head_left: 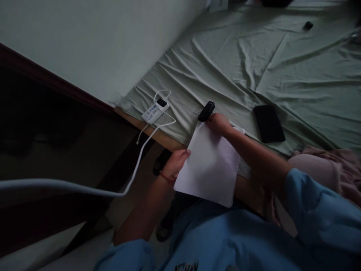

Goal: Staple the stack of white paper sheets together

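The left hand (175, 162) pinches the left edge of a white sheet of paper (210, 167), thumb on top, fingers hidden beneath it. A red band circles that wrist. The right hand (218, 123) is closed over the paper's upper corner, right at the edge of the bed (282, 67); how its fingers grip is hard to make out in the dim light. The paper hangs between the two hands, tilted, its lower part over the person's blue-clad lap and its top reaching the mattress edge.

Just beyond the right hand, touching or nearly touching its fingertips, lies a small black stapler (206, 111) on the green sheet. To the right of that arm, well clear of the hand, a dark phone (269, 123) lies flat. To the left, near the bed's corner, sits a white power bank (155, 110) with a looped white cable (135, 165) that runs off the bed and sweeps across the dark floor towards the camera, passing left of the left hand. A pinkish cloth (332, 165) is bunched by the right elbow. Far up the bed lies a small black object (308, 25), too small to identify. A pale wall (98, 45) borders the bed on the left.
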